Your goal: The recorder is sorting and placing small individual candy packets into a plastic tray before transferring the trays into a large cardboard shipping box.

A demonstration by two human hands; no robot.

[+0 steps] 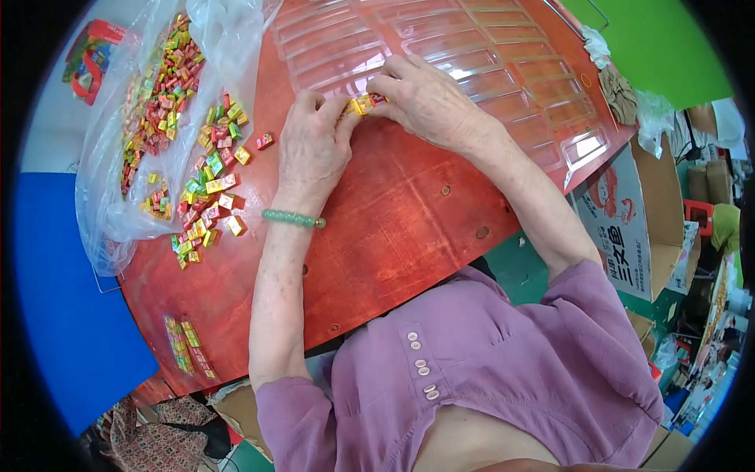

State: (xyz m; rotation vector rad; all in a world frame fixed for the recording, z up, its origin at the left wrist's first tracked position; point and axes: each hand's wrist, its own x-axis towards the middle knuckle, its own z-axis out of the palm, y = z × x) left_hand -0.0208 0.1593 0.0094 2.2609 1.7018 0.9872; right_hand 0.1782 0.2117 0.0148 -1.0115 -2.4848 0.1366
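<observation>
Between my two hands, above the near edge of a clear plastic tray, is a short row of small wrapped candies (pixel 362 105), yellow with some red. My left hand (pixel 313 145), with a green bead bracelet (pixel 291 218) on its wrist, pinches the row's left end. The fingers of my right hand (pixel 429 104) close on its right end, and they partly hide the candies there. The clear tray (pixel 560 149), moulded with several long compartments, lies on the red table (pixel 393 204). Left of my left hand, loose wrapped candies (pixel 211 185) in red, yellow and green are scattered.
A clear plastic bag (pixel 98 193) full of wrapped candies lies open at the left. Rows of candies (pixel 189 346) lie near the table's front left corner. A blue panel (pixel 71 291) borders the table on the left; an open cardboard box (pixel 629 228) stands at the right.
</observation>
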